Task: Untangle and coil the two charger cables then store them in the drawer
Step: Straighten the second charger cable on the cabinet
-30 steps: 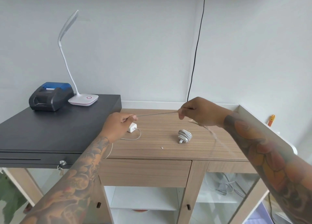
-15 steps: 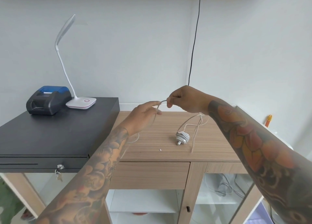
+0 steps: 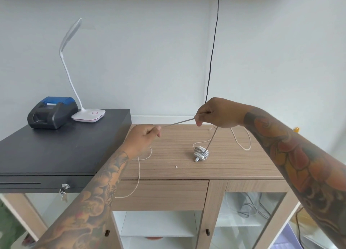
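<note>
Above counter [image 3: 234,166], left hand [image 3: 142,139] and right hand [image 3: 218,115] fingers pinch taut cable [image 3: 177,122]: light, limp, best held near coiled charger [image 3: 200,153] at 5 o'clock.

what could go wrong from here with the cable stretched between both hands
1. The loose cable runs from the right hand down beside the coiled charger; it may snag there and drag the charger off the cabinet top.
2. Slack below the left hand hangs over the front edge past the closed drawer; it could catch or re-tangle.
</note>
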